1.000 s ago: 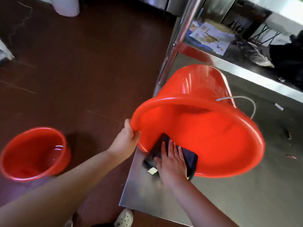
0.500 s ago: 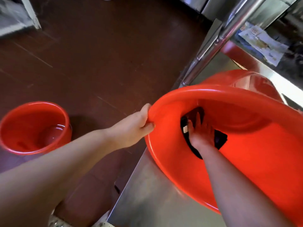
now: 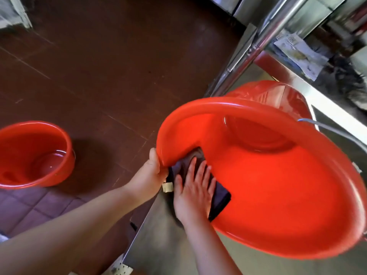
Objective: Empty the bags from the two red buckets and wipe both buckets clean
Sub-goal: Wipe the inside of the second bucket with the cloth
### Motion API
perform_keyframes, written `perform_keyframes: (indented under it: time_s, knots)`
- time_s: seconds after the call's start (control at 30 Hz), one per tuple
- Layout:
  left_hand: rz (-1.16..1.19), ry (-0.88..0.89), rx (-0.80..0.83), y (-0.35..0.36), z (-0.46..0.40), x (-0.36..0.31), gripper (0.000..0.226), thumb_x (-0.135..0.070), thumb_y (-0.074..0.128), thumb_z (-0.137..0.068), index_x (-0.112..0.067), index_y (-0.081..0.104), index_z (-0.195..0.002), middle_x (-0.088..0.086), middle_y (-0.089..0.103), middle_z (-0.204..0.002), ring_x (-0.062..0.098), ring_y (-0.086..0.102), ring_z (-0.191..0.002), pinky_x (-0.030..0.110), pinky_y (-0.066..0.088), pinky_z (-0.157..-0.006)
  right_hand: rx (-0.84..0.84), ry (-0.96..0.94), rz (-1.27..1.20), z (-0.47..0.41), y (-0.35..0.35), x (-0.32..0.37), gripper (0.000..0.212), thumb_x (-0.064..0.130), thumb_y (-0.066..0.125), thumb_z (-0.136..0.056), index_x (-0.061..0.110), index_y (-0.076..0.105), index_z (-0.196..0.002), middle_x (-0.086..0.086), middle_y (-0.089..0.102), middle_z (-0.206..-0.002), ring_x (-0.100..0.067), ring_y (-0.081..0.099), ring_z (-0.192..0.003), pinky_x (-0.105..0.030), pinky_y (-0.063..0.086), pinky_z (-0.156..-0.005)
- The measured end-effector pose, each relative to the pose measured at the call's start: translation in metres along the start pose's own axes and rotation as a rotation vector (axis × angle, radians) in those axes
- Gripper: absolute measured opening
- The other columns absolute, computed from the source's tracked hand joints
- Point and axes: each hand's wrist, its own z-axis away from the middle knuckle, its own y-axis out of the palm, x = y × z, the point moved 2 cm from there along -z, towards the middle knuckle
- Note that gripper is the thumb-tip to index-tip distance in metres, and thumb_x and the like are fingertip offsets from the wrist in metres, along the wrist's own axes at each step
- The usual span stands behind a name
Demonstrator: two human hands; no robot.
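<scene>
A large red bucket point(image 3: 278, 185) lies tipped on its side on a steel table point(image 3: 158, 241), its mouth facing me. My left hand point(image 3: 148, 178) grips the bucket's left rim. My right hand point(image 3: 193, 192) lies flat, fingers spread, pressing a dark cloth point(image 3: 220, 199) against the near inner wall at the rim. A second red bucket point(image 3: 33, 153) stands upright on the brown floor at the left, with a little water in its bottom.
A steel post point(image 3: 256, 48) rises at the table's far corner. A shelf behind it holds papers point(image 3: 297, 52) and dark items. A thin grey handle wire point(image 3: 333, 132) sticks out at the bucket's right. Brown tiled floor point(image 3: 109, 66) spreads left.
My right hand has drawn the cloth from deep inside the bucket back to the near rim. The left hand keeps its grip on the rim.
</scene>
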Motion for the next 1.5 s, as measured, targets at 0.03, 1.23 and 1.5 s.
perform_keyframes:
  time_s: [0.03, 1.23, 1.5]
  knots:
    - [0.024, 0.006, 0.005, -0.001, 0.001, 0.002, 0.028, 0.011, 0.046, -0.085, -0.007, 0.028, -0.097, 0.005, 0.049, -0.076, 0.019, 0.047, -0.072, 0.038, 0.045, -0.068, -0.002, -0.001, 0.003, 0.006, 0.000, 0.001, 0.073, 0.053, 0.014, -0.088, 0.014, 0.026, -0.148, -0.017, 0.027, -0.153, -0.034, 0.023, -0.142, -0.051, 0.020, -0.113]
    - [0.016, 0.104, 0.037, 0.016, -0.003, -0.017, 0.015, -0.017, 0.054, -0.092, -0.026, 0.042, -0.093, 0.003, 0.054, -0.077, 0.008, 0.049, -0.069, 0.042, 0.046, -0.072, -0.062, 0.226, -0.095, -0.037, 0.003, -0.043, 0.064, 0.048, 0.029, -0.097, 0.019, 0.013, -0.152, -0.009, 0.017, -0.158, -0.024, 0.019, -0.143, -0.038, 0.012, -0.115]
    - [-0.278, 0.336, -0.081, -0.014, -0.007, -0.072, 0.021, -0.028, 0.055, -0.092, -0.038, 0.039, -0.101, -0.009, 0.055, -0.084, 0.019, 0.058, -0.081, 0.035, 0.045, -0.074, 0.016, 0.206, -0.108, -0.116, -0.010, -0.113, 0.061, 0.045, 0.026, -0.100, 0.017, 0.008, -0.152, -0.011, 0.008, -0.159, -0.025, 0.011, -0.145, -0.037, 0.009, -0.117]
